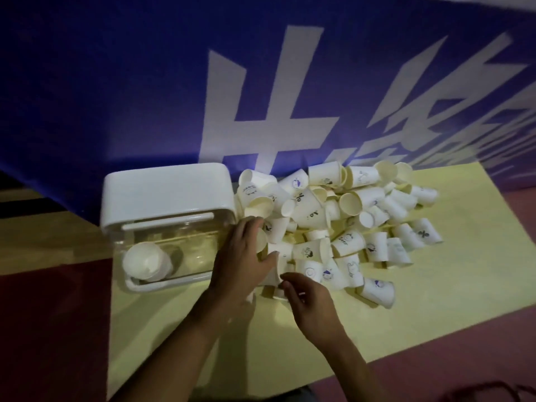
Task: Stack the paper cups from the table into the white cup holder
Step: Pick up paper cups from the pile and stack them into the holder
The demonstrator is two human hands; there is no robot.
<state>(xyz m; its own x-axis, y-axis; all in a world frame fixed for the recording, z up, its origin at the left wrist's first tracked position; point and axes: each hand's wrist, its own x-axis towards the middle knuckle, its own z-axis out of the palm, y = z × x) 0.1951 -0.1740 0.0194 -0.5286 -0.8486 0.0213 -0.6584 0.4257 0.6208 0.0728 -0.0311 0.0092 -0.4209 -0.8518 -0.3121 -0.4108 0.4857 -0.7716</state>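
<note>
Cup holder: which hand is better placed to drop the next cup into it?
Probably the left. The left hand is on the paper cups right beside the cup holder; the right hand is farther from it, at the pile's near edge.

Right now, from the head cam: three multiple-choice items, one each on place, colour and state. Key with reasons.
1. Where is the pile of paper cups relative to the cup holder?
A) to its right
B) to its left
C) on its lid

2. What colour is the banner behind the table?
A) red
B) blue
C) green

3. What is in the cup holder's clear body?
A) nothing
B) a stack of cups
C) cups packed end to end

Key:
1 A: the pile spreads over the table right of the holder.
2 B: it is blue with white characters.
3 B: one stack sits at the near left end, and the rest looks empty.
</note>
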